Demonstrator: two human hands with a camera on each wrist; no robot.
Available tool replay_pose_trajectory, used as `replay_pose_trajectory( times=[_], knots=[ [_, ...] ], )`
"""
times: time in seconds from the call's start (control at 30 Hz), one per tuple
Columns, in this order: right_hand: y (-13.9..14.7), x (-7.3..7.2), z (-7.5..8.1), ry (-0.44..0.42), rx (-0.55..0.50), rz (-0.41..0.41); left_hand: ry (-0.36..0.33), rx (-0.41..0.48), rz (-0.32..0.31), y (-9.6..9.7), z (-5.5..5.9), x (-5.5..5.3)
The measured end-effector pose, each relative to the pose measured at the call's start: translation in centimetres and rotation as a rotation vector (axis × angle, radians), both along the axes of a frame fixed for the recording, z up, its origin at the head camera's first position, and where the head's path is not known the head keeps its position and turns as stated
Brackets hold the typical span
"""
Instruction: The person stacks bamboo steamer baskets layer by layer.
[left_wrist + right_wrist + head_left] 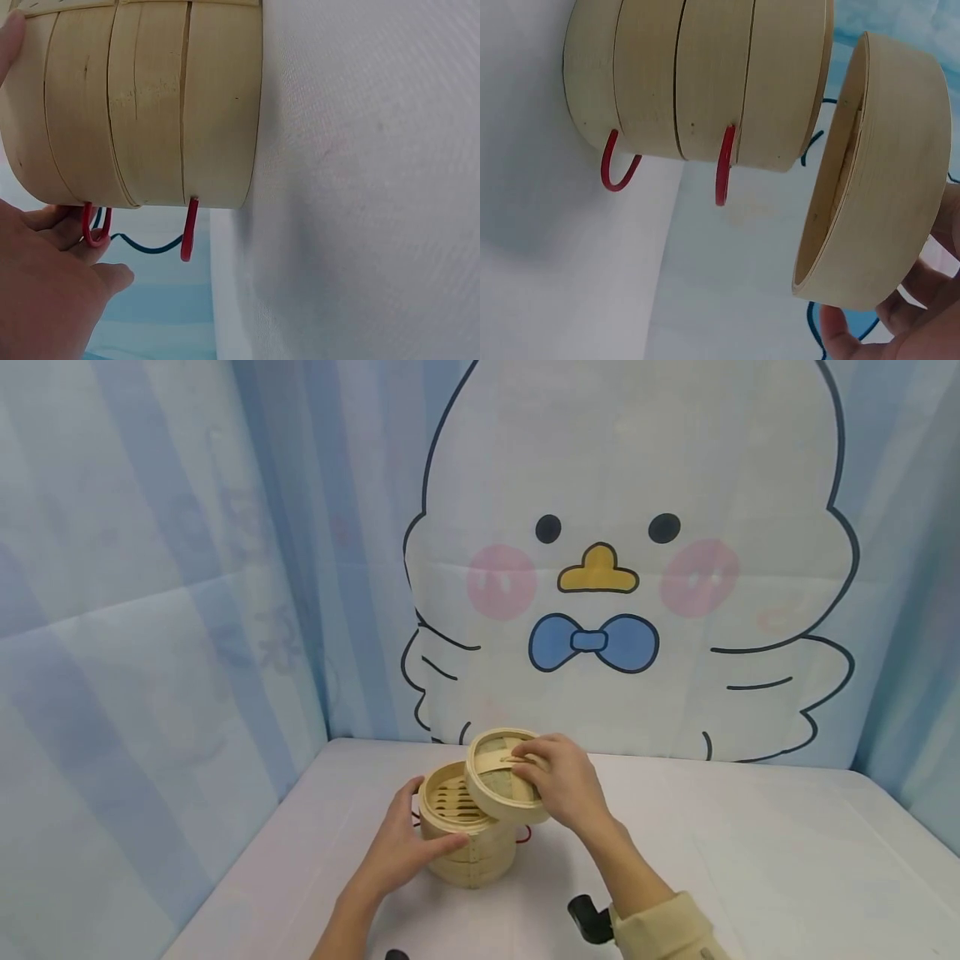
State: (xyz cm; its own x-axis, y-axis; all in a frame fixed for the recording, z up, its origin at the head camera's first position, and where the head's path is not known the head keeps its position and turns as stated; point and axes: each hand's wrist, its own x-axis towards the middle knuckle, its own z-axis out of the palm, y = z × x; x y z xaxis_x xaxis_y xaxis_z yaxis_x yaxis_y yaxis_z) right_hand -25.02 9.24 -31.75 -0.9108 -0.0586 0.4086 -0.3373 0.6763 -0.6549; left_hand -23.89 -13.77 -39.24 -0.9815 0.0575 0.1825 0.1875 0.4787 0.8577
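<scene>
A round bamboo steamer [476,860] of stacked tiers stands on the table, its slatted rack [453,800] showing at the top. My left hand [401,852] grips its upper left side, thumb across the front and fingers round the far side. To the right, my right hand [562,781] holds the bamboo lid [510,808] by the strap on its top. The lid is tilted and overlaps the steamer's right rim in the head view. In the right wrist view, a gap shows between the lid [892,180] and the steamer [712,82]. Red loops [724,165] hang from the steamer's side.
The white table [750,860] reaches back to a curtain [375,568] with a cartoon bird. A black device [590,920] sits beside the right sleeve [667,931]. Part of another black thing [396,955] shows at the bottom edge.
</scene>
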Motion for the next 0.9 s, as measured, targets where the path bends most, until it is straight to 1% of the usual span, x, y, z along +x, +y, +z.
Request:
replay_pose_trajectory(
  times=[0.13, 0.43, 0.67, 0.9],
  knots=[
    [-0.9, 0.0, 0.2, -0.002, -0.004, 0.008, 0.001, -0.004, -0.002, 0.0, 0.0, 0.0],
    [-2.4, -0.1, -0.1, 0.000, -0.004, 0.031, 0.007, 0.004, -0.011, -0.1, 0.0, 0.0],
    [-3.4, -0.1, 0.2, 0.001, 0.008, 0.054, 0.005, 0.013, -0.020, -0.2, 0.0, -0.1],
    [-4.4, -0.3, 0.3, -0.011, 0.027, 0.066, 0.028, 0.024, -0.028, -0.3, -0.2, -0.2]
  ],
)
